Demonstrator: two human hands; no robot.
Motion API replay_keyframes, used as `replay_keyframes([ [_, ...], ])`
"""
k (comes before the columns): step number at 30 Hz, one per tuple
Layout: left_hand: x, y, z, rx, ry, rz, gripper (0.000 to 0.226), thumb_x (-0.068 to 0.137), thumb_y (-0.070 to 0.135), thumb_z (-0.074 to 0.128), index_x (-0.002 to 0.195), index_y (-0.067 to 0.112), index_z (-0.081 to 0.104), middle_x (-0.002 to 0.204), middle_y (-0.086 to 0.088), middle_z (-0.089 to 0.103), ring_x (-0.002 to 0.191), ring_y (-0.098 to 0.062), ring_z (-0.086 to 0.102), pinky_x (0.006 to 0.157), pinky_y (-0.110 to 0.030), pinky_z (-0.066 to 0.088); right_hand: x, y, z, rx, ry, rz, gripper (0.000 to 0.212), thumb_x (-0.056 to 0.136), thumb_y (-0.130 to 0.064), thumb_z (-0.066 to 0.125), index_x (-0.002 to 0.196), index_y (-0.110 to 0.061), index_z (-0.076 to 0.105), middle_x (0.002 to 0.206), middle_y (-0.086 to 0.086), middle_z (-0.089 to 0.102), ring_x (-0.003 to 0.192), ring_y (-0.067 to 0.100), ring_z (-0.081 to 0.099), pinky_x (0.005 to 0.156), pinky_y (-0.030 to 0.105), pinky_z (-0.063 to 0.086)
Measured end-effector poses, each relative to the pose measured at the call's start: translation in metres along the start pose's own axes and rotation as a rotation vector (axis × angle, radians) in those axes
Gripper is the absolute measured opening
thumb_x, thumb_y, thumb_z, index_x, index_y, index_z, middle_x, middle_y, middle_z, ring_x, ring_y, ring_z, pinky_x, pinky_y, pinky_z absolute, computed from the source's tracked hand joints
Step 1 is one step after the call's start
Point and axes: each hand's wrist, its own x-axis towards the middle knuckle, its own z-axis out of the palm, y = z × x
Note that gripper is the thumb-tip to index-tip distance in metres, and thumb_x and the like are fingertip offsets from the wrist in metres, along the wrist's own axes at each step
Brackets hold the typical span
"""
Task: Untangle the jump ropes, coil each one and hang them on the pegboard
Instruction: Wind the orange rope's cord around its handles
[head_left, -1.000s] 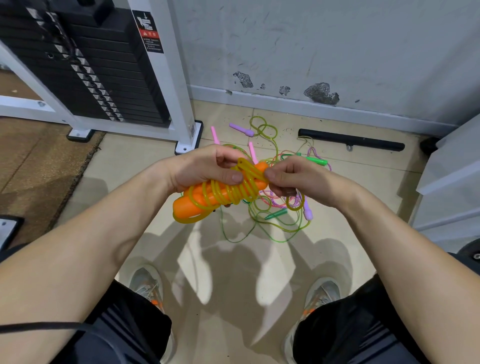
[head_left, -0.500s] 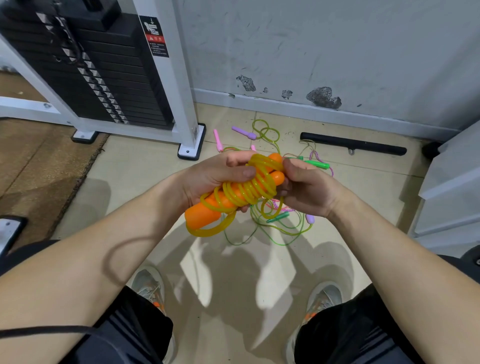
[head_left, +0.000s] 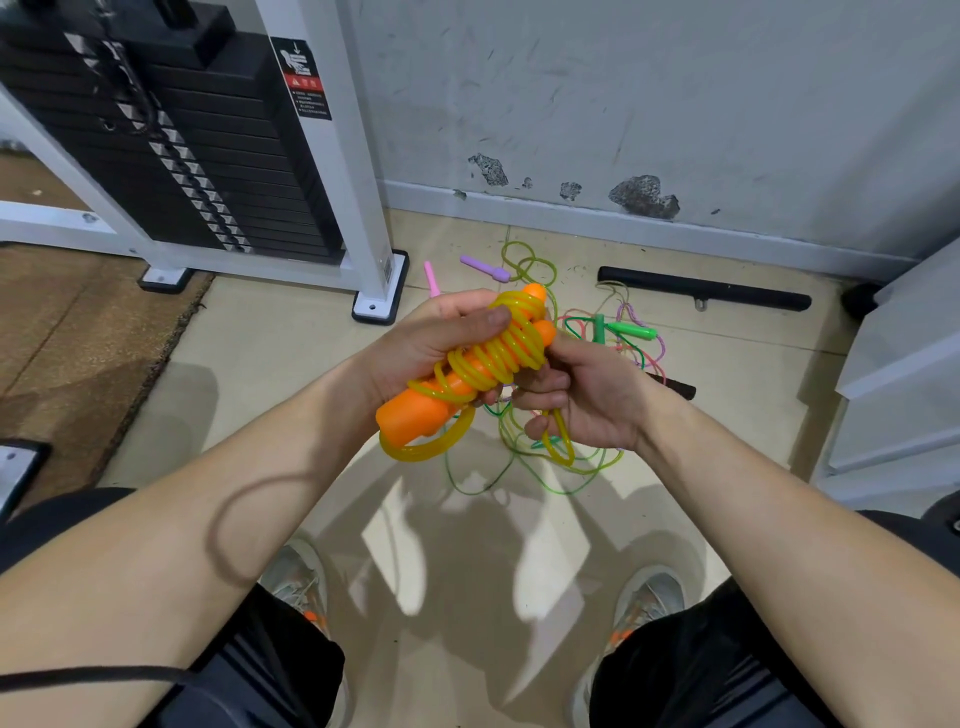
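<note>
Orange plastic handles (head_left: 415, 418), two laid side by side, were gripped in the left hand (head_left: 436, 345), held out above the floor between the person's knees; its thumb pressed down on the yellow cord (head_left: 493, 358) wound in close turns round both handles, most likely to stop the turns springing loose; the right hand (head_left: 592, 400), touching the bundle's far end, had its fingers curled round the cord's last loose loop, seemingly keeping it taut for tucking in; this rope looked nearly coiled. Below, on the tiled floor (head_left: 291, 353), lay a tangle (head_left: 587, 462) of thin green and pink cords, with a green handle (head_left: 631, 330), a purple handle (head_left: 483, 267) and a pink handle (head_left: 431, 278) at its edges, not yet sorted; no pegboard was in view.
</note>
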Motion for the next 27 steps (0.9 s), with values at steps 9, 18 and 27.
replay_keyframes([
  [9,-0.005,-0.002,0.007,0.090,0.107,-0.050,0.028,0.090,0.016,0.064,0.108,-0.005,0.061,0.074,-0.019,0.062,0.046,-0.024,0.059,0.042,-0.028,0.049,0.000,0.000,-0.005,-0.182,0.088,0.141,0.016,0.105,-0.020,0.038,0.118,-0.011,0.043,0.054,-0.008,0.025,0.044,0.003,0.022,0.047,0.021,0.038],
  [18,-0.002,-0.004,0.006,-0.006,0.132,-0.035,0.037,0.090,0.018,0.065,0.126,0.011,0.064,0.103,-0.017,0.069,0.070,-0.032,0.057,0.044,-0.026,0.048,0.007,0.008,0.006,-0.137,0.115,0.121,0.017,0.107,-0.024,0.036,0.120,-0.014,0.039,0.055,-0.008,0.024,0.043,0.003,0.022,0.042,0.019,0.034],
  [27,0.013,0.004,-0.002,-0.065,0.433,0.065,0.020,0.100,0.020,0.059,0.115,0.017,0.071,0.096,-0.010,0.070,0.062,-0.023,0.062,0.053,-0.027,0.053,0.019,0.015,0.039,-0.349,0.500,-0.479,0.040,0.088,-0.006,0.050,0.112,-0.032,0.068,0.076,0.011,0.043,0.051,0.009,0.031,0.047,0.024,0.030],
])
